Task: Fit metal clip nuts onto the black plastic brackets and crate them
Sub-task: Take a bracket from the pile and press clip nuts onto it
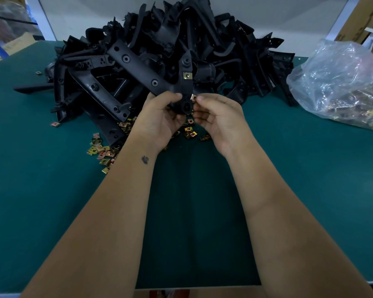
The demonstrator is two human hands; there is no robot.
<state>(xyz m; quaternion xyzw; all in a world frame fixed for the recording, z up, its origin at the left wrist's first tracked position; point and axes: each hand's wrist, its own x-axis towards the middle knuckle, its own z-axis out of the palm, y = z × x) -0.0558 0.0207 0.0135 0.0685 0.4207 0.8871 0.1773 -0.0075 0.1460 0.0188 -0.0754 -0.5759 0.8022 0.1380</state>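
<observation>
My left hand (159,117) grips the lower end of a black plastic bracket (142,67), raised above the green table. One brass-coloured clip nut (187,75) sits fitted on the bracket's upright arm. My right hand (215,117) pinches a second clip nut (193,97) between thumb and forefinger, against the bracket's right edge just below the first. Loose clip nuts (103,151) lie scattered on the table under and left of my hands.
A big heap of black brackets (202,39) fills the back of the green table (52,190). A clear plastic bag of clip nuts (340,82) lies at the right. Cardboard boxes stand beyond the table at left and right. A cardboard edge (202,292) shows at the front.
</observation>
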